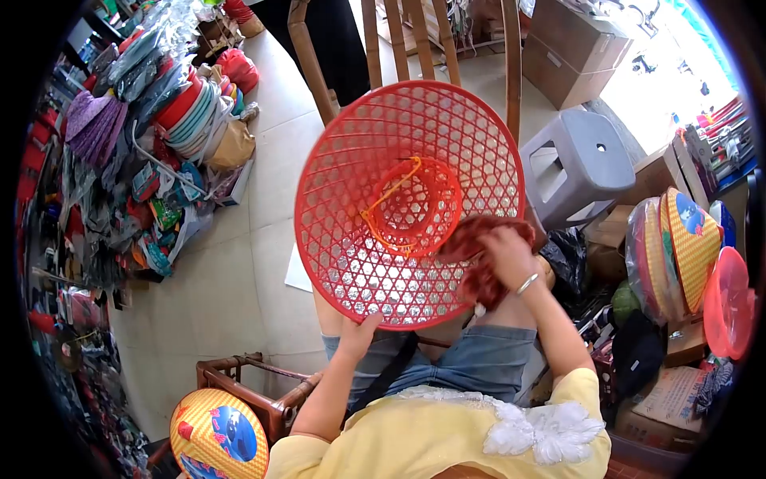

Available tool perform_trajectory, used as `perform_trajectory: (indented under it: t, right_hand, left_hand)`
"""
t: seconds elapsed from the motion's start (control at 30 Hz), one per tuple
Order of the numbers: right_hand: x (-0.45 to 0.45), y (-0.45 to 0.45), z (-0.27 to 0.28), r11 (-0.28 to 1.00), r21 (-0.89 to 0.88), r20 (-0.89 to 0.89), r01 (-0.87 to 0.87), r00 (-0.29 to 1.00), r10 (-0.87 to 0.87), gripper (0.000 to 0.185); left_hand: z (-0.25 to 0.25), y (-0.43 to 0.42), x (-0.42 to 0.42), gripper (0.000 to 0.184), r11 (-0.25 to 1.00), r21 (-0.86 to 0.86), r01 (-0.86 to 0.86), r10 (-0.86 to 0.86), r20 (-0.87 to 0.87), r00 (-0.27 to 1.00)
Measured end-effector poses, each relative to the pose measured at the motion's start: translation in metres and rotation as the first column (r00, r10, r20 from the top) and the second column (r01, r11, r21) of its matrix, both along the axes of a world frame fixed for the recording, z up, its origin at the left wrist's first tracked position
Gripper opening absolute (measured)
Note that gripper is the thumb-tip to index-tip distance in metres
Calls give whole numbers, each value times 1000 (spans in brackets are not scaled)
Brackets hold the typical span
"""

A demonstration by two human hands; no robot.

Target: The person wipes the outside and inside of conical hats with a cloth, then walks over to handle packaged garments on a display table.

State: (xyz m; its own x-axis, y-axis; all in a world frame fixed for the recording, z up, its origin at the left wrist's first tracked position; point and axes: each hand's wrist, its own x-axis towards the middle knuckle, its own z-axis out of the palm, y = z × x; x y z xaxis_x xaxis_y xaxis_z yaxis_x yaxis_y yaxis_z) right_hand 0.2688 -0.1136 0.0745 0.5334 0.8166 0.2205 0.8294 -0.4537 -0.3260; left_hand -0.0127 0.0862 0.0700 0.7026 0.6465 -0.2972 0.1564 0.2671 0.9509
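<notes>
Your left hand (pixel 357 335) reaches forward, thumb clamped over the near rim (pixel 415 326) of the red hat (pixel 415 199), other fingers hidden. The hat, hollow side up, spreads ahead of it. Your right hand (pixel 511 255), palm down, grips a bunched cloth (pixel 483 279) inside the hat's right edge. Past those fingers stands a stool (pixel 590 152); tiled floor (pixel 275 176) stretches leftward of your left thumb.

From my end I get a bright red lattice on the openwork hat (pixel 411 201), orange on its cord (pixel 391 189), mottled dark red on the cloth (pixel 481 283), pale yellow on the shirt (pixel 415 437), faded blue on the shorts (pixel 488 355) and plain grey on the stool (pixel 592 152)
</notes>
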Motion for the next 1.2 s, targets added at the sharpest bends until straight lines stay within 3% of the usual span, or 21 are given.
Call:
perform_trajectory:
  t: [0.07,0.13,0.2,0.27,0.33,0.4,0.47,0.53,0.6,0.67,0.7,0.73,0.8,0.83,0.9,0.93,1.0,1.07,1.13,1.17,1.2]
  right_hand:
    - [20,2,27,982,91,-120,163,981,-152,28]
    - [18,19,61,933,301,61,196,973,-224,26]
    - [11,40,78,928,371,294,45,942,-163,26]
    - [8,59,73,959,233,388,-161,920,60,27]
    - [12,71,41,986,49,440,-157,890,120,27]
    - [9,77,12,991,36,397,-127,912,103,31]
    - [-8,82,6,978,-208,220,15,975,32,31]
    - [-43,87,-2,970,-220,85,-102,989,123,32]
    - [-67,92,-10,996,57,-176,-70,981,79,25]
    - [-56,95,-9,987,149,-641,63,766,48,19]
    - [-47,94,-4,825,304,-915,476,386,115,20]
    - [-37,109,3,574,181,-929,799,-53,367,21]
    - [-10,115,-15,384,134,-682,914,-196,705,34]
    - [-18,127,-5,407,143,-674,902,-213,708,34]
    - [-45,142,24,415,238,-936,878,92,341,44]
    - [-56,142,14,571,217,-976,791,193,104,48]
    - [-62,131,-38,836,388,-771,389,634,63,48]
    - [-62,105,6,964,248,-812,93,563,154,47]
    - [-55,83,17,966,189,-703,-178,662,259,34]
    - [-57,68,18,970,187,-618,-153,750,237,30]
    - [-57,60,47,984,158,-833,-84,523,178,31]
  left_hand:
    - [24,-4,1,40,1000,7,-5,5,23,1000]
    - [22,-7,0,40,1000,10,-2,2,39,999]
    - [4,-6,-5,37,999,-48,25,-28,-66,997]
    - [10,-10,-5,43,995,-68,66,-75,-135,988]
    - [3,-14,-7,40,994,-109,28,-38,-87,996]
    - [5,-17,-8,40,998,-50,34,-40,-106,994]
    - [6,-21,-5,32,997,-72,-19,16,-35,999]
    - [5,-18,-6,30,993,-113,29,-38,-74,997]
    - [8,-21,-2,33,996,5,87,-86,-74,994]
    - [-2,-18,-3,32,986,-89,141,-143,-16,990]
    - [-3,-24,-4,29,985,-53,165,-167,-36,985]
    - [0,-22,-6,26,988,10,152,-151,-62,987]
    - [-3,-27,-6,25,980,14,199,-199,-13,980]
    - [-3,-32,-3,24,979,18,204,-204,36,978]
    - [-2,-34,0,24,970,28,243,-244,110,963]
    - [-5,-31,-1,24,973,36,226,-229,110,967]
    - [-13,-26,-4,32,959,95,267,-273,60,960]
    - [-6,-19,-6,34,976,59,212,-215,67,974]
    - [-9,-8,-10,35,977,-97,190,-182,82,980]
    - [7,-5,-7,33,973,-158,166,-147,125,981]
    - [15,2,-6,33,978,-155,141,-122,125,985]
